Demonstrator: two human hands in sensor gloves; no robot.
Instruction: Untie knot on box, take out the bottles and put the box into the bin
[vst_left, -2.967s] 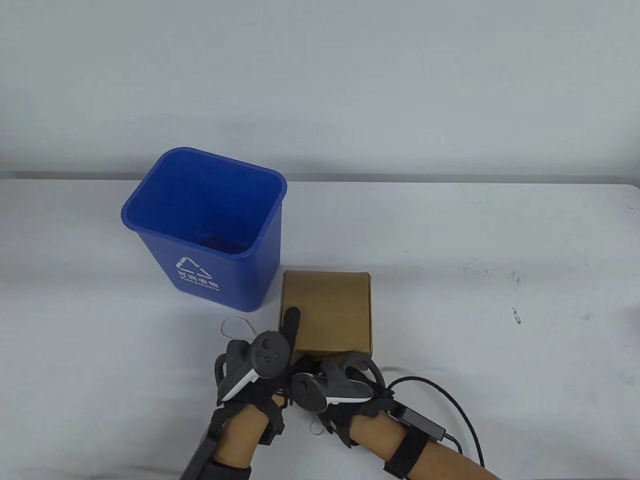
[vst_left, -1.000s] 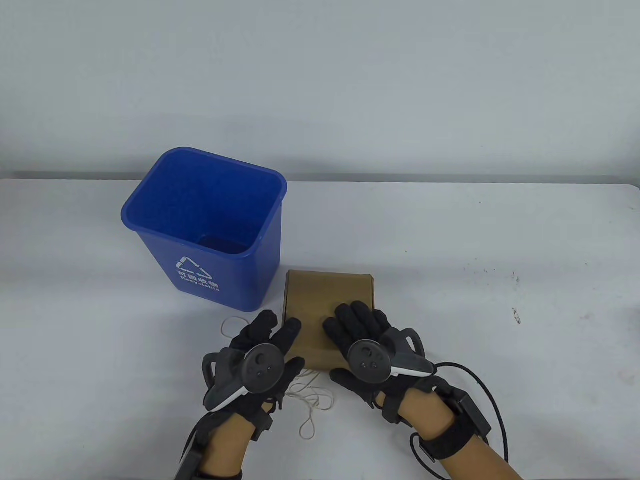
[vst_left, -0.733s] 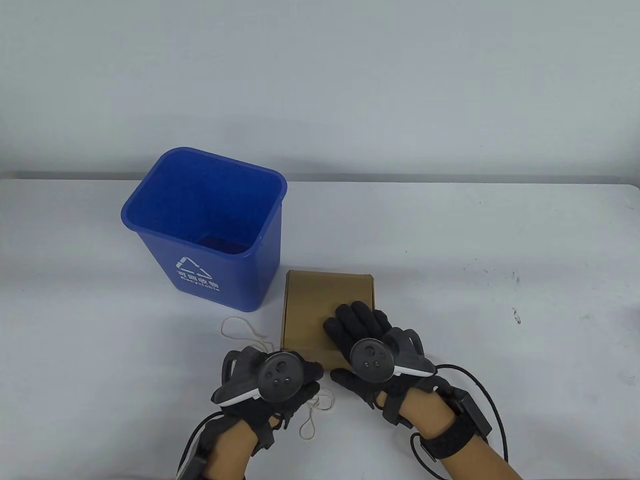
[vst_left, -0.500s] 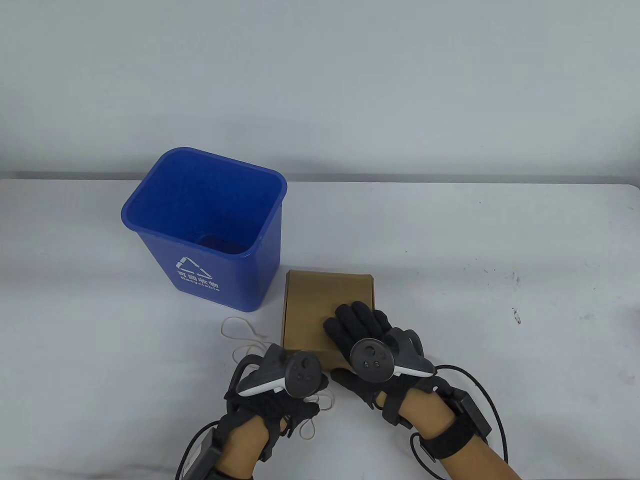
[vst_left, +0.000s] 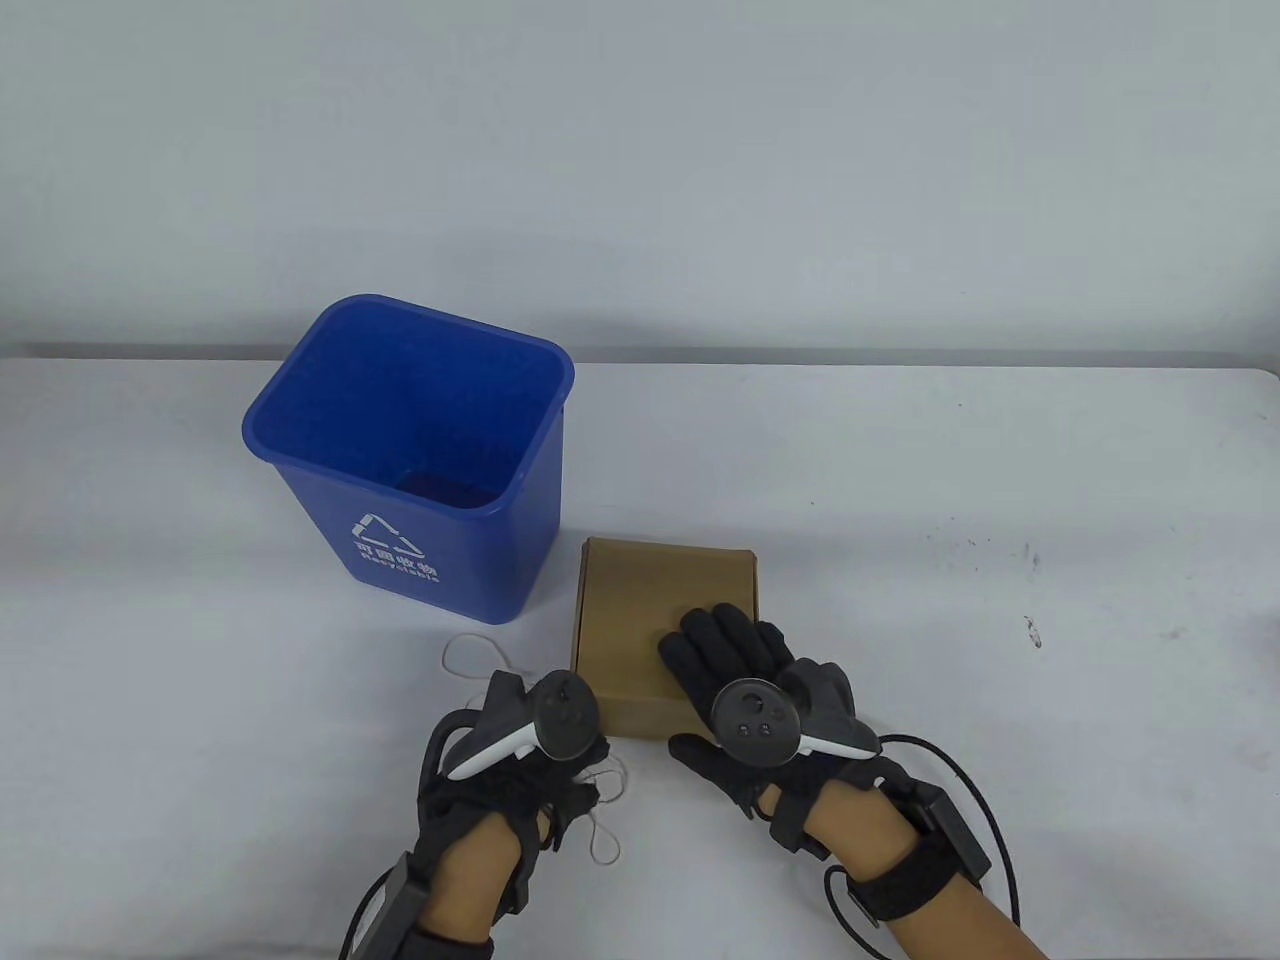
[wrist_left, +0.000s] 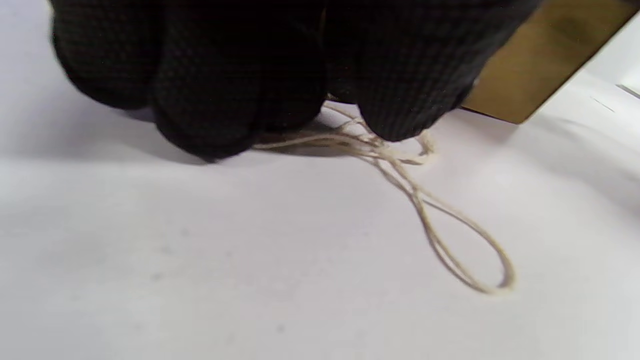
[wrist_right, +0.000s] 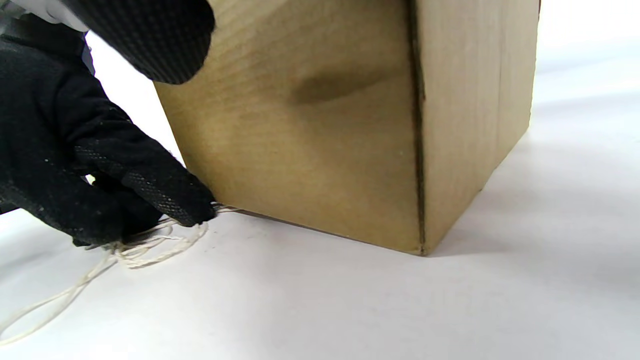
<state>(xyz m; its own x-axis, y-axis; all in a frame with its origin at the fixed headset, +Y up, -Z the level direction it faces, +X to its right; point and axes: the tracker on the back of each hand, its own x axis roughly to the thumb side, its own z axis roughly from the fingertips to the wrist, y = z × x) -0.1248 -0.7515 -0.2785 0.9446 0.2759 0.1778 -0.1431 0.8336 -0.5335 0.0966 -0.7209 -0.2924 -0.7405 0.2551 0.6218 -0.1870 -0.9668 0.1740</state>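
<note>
box under right hand (left hand beside).

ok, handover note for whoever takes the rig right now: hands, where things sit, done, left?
Left hand: fingers curled on the loose string at the cardboard box's near left corner, string bunched on the table.
Right hand: flat on top of the cardboard box, fingers straight, steadying it.
Blue recycling bin: upright, behind and left of the box; no box in it.
Done: string is off the top of the box.
Left: draw the string clear, open the still-closed box, take out the bottles (none visible), put the box into the bin.
</note>
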